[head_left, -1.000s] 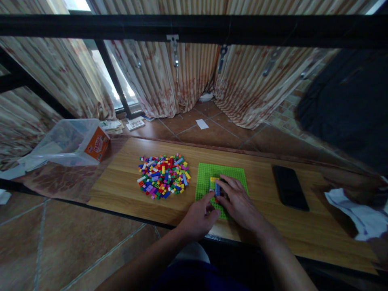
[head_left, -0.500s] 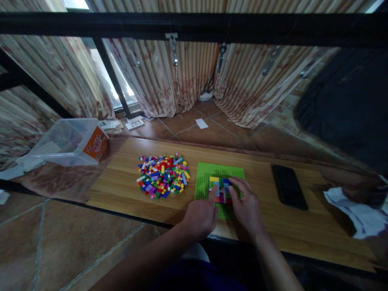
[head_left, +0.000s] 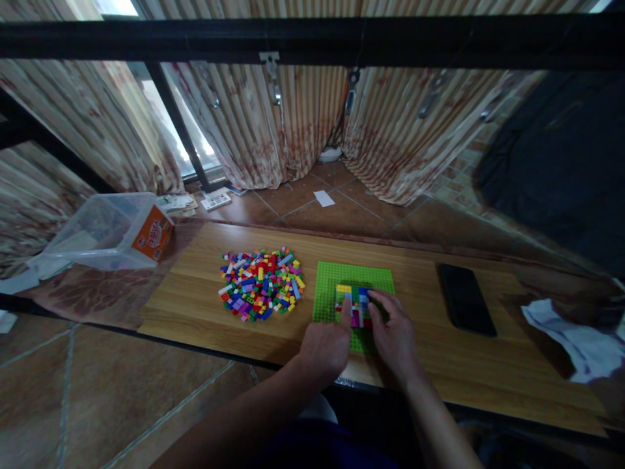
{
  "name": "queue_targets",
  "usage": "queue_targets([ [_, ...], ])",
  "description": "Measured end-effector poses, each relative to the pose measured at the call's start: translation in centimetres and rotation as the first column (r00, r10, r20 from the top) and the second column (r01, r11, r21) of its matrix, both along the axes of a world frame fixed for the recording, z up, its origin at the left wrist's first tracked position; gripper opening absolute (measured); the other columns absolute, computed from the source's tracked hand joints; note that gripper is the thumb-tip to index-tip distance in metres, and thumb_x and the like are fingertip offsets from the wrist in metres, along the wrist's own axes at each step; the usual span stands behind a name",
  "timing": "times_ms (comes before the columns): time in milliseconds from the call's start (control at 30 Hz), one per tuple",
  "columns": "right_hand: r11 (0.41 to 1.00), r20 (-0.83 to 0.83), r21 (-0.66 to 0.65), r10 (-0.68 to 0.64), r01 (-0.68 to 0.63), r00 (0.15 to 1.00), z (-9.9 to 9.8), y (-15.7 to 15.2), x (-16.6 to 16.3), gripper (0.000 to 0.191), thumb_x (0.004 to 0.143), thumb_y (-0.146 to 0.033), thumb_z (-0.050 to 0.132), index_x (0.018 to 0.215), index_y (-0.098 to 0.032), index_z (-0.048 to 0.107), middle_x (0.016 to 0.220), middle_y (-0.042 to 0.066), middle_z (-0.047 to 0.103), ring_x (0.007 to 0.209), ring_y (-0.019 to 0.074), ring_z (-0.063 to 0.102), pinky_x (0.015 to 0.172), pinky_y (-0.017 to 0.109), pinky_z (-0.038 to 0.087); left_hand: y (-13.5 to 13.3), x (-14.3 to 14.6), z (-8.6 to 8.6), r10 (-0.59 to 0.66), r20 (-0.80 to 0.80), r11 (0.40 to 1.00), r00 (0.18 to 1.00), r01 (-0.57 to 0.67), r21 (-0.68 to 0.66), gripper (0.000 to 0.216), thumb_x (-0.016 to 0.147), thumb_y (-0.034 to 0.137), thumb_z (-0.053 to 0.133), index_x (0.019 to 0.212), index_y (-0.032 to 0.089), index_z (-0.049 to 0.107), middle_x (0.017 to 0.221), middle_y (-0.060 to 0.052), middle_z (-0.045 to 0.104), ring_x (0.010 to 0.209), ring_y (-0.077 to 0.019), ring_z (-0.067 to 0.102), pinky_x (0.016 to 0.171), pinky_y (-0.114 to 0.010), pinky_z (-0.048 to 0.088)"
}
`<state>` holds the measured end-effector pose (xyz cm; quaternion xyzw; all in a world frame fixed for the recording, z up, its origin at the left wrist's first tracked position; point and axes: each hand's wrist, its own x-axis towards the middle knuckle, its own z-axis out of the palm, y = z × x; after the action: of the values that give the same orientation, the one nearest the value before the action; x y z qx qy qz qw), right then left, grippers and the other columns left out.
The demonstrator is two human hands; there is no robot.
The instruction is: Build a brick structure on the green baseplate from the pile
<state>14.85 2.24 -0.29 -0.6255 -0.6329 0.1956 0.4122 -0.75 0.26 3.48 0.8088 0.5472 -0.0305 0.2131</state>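
A bright green studded baseplate (head_left: 325, 286) lies on the table, bearing a low block of coloured toy bricks (head_left: 355, 301) with yellow, blue, red and magenta parts. My left hand (head_left: 326, 345) comes from the lower left; its index finger is stretched onto the top of the brick block, and the other fingers are curled in, with nothing visible in them. On the block's right side, my right hand (head_left: 395, 329) grips the edge with thumb and fingers, which partly hide it. Left of the plate is a pile of loose toy bricks (head_left: 261, 286) in many colours.
A black phone (head_left: 466, 299) lies on the wooden table (head_left: 185, 280) to the right, with a crumpled white cloth or paper (head_left: 573, 342) beyond it. At the far left stands a clear plastic bin (head_left: 105, 228) with an orange label. A dark bar (head_left: 312, 42) crosses above.
My left index finger has shifted slightly over the brick block. My right hand stays at the block's right side, with its fingers slightly moved. The camera view has shifted a little.
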Motion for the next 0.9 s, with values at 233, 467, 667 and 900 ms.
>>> queue_targets([
  [233,1.0,-0.031,0.006,0.015,-0.015,0.999,-0.5,0.4,-0.3,0.034,0.092,-0.038,0.046,0.113,-0.018,0.065,0.117,0.012,0.064,0.111,0.0227,0.058,0.102,0.044,0.044,0.0,0.3,-0.1,-0.062,-0.113,0.998,0.992,0.066,0.025,0.076,0.088,0.013,0.046,0.153,0.006,0.008,0.08,-0.014,0.074,0.072,-0.0258,0.072,0.062,-0.03,0.053],
  [467,0.999,-0.035,0.037,0.002,-0.001,0.999,-1.5,0.2,-0.3,0.038,0.094,-0.039,0.044,0.122,-0.018,0.059,0.124,0.012,0.061,0.117,0.0224,0.055,0.104,0.045,0.042,-0.2,-0.4,-1.4,-0.025,-0.037,0.994,0.999,0.029,0.107,0.078,0.085,0.016,0.049,0.153,0.007,0.011,0.08,-0.012,0.075,0.069,-0.0251,0.072,0.059,-0.03,0.052],
  [667,0.999,-0.002,0.04,-0.001,0.001,1.0,-2.0,0.0,-0.3,0.042,0.094,-0.039,0.042,0.128,-0.017,0.055,0.13,0.014,0.057,0.121,0.0238,0.052,0.107,0.047,0.04,-1.9,-2.1,-2.8,0.027,0.237,0.974,0.971,-0.079,0.213,0.063,0.093,0.024,0.04,0.151,0.01,0.021,0.086,-0.009,0.074,0.073,-0.0215,0.07,0.067,-0.032,0.055],
  [900,0.998,0.05,0.061,0.0,-0.003,0.999,-2.5,0.1,-0.3,0.044,0.094,-0.039,0.041,0.128,-0.015,0.055,0.128,0.015,0.058,0.12,0.0246,0.053,0.105,0.047,0.041,-3.6,-6.5,-3.1,0.223,0.421,0.935,0.879,-0.315,0.163,0.038,0.092,0.024,0.042,0.129,0.018,0.049,0.085,-0.005,0.072,0.076,-0.017,0.068,0.069,-0.026,0.052],
])
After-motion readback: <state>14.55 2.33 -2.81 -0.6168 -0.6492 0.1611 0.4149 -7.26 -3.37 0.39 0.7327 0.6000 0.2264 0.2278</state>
